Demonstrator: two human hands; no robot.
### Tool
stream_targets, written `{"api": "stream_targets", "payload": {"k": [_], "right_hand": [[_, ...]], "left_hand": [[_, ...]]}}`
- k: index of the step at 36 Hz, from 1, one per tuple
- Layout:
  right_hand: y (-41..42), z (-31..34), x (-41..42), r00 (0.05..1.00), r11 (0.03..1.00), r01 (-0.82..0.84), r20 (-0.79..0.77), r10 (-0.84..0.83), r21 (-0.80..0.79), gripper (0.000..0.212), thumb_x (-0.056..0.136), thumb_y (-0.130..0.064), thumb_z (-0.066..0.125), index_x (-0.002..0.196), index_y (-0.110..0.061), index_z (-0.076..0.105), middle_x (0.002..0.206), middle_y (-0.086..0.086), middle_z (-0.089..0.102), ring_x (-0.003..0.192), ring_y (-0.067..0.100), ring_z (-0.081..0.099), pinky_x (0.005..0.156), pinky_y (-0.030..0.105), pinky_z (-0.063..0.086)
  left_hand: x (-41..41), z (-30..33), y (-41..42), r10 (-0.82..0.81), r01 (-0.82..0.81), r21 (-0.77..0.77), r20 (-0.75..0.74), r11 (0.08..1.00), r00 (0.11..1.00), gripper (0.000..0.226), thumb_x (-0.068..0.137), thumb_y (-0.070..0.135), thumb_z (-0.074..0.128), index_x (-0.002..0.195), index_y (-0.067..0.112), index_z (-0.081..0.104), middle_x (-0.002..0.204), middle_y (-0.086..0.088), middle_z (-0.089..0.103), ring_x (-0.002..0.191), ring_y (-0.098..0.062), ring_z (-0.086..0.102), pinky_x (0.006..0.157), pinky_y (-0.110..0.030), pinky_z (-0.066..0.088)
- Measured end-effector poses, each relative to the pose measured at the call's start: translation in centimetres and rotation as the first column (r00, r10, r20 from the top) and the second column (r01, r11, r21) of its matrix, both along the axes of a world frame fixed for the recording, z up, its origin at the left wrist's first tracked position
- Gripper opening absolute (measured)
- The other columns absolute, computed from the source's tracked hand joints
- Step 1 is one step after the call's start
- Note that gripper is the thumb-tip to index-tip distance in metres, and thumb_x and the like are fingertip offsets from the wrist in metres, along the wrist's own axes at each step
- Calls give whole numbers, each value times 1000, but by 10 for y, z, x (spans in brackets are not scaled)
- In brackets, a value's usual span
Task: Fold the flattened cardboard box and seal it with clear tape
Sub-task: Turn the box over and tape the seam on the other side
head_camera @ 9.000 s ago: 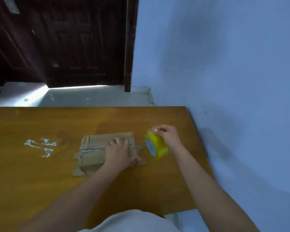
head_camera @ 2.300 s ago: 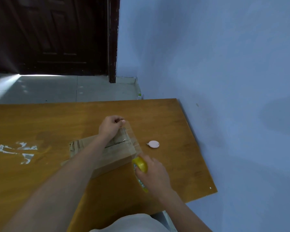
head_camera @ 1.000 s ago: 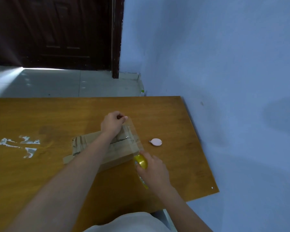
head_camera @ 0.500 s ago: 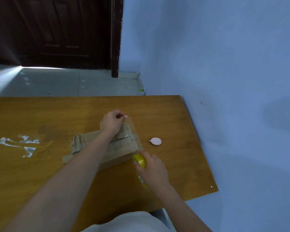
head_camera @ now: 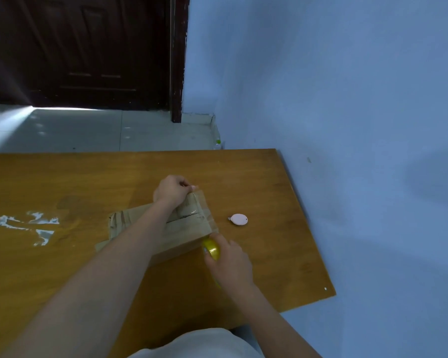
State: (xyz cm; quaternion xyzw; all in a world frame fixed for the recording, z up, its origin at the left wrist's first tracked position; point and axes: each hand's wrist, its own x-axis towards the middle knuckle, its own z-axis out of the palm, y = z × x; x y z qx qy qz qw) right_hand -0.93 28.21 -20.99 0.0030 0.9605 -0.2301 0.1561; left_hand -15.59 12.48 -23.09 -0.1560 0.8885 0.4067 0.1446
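Little has moved since half a second ago. On the table point(head_camera: 62, 177), the left hand point(head_camera: 171, 193) still pinches the clear tape point(head_camera: 203, 210) end at the cardboard box point(head_camera: 176, 233) far edge, anchoring it; the right hand point(head_camera: 230, 262), closed around the yellow roll point(head_camera: 212, 249), keeps the strip taut across the seam.

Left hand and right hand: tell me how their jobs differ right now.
The left hand pinches the free end of the clear tape at the far edge of the cardboard box; the right hand holds the yellow tape roll at the near edge. Together they keep one strip stretched over the box.
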Motion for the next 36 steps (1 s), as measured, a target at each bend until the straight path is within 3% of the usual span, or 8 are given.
{"api": "stream_targets", "payload": {"k": [6, 10, 14, 19, 24, 30, 34, 36], "right_hand": [[-2, 0, 0, 1000, 1000, 9, -2, -9, 9, 42, 93, -41, 49, 133, -34, 40, 109, 4, 54, 94, 20, 57, 68, 25, 43], [-3, 0, -1, 1000, 1000, 13, 6, -13, 3, 42, 92, -40, 50, 133, -34, 41, 109, 5, 55, 94, 20, 58, 68, 25, 44], [-3, 0, -1, 1000, 1000, 4, 18, -4, -21, 42, 92, -38, 50, 133, -32, 40, 111, 6, 55, 96, 20, 58, 72, 26, 47], [-5, -2, -1, 1000, 999, 21, 15, -20, -34, 39, 92, -40, 49, 130, -32, 43, 109, 8, 57, 97, 24, 58, 76, 31, 47], [-4, -3, -3, 1000, 999, 12, 28, -11, -46, 40, 92, -39, 50, 130, -31, 41, 110, 7, 56, 97, 23, 58, 78, 31, 49], [-4, -6, -3, 999, 998, 17, 28, -15, -67, 40, 93, -39, 49, 131, -32, 40, 111, 7, 55, 97, 24, 57, 73, 28, 44], [-6, -9, -3, 999, 994, 37, 20, -35, -103, 39, 92, -38, 50, 129, -32, 42, 109, 7, 56, 95, 24, 56, 70, 29, 43], [-8, -9, -4, 999, 993, 35, 14, -34, -113, 39, 91, -37, 51, 129, -31, 42, 109, 8, 56, 96, 24, 56, 70, 29, 42]], "left_hand": [[-15, -3, -6, -17, 0, 123, 137, 992, 990, 13, 83, 30, 71, 82, 18, 67, 108, -7, 64, 99, -23, 54, 85, -32, 45], [-22, -2, -7, -70, 50, 86, 246, 995, 967, 26, 87, 30, 65, 104, 11, 67, 116, -7, 60, 112, -30, 53, 95, -36, 43], [-21, -9, -11, -58, 73, -40, 302, 997, 951, 33, 94, 27, 51, 119, 7, 61, 122, -13, 58, 110, -31, 55, 89, -35, 45], [-27, -22, -15, -93, 115, -50, 318, 992, 943, 27, 90, 24, 54, 108, 9, 67, 110, -11, 65, 87, -26, 60, 73, -30, 48], [-23, -18, -13, -48, 70, -75, 266, 995, 963, 24, 89, 19, 53, 104, 6, 66, 106, -12, 64, 90, -28, 59, 75, -31, 46], [-3, -3, -5, -72, 56, -122, -133, 991, 988, 38, 100, 35, 37, 96, 9, 65, 87, -11, 66, 76, -27, 58, 65, -34, 45], [5, 4, -6, -223, 214, -259, -9, 942, 975, 57, 98, 51, 28, 88, 11, 68, 67, -5, 58, 75, -27, 59, 76, -37, 45], [6, 9, -6, -263, 261, -314, 36, 913, 964, 57, 98, 53, 25, 105, 16, 68, 65, -1, 54, 79, -26, 58, 89, -42, 42]]}}
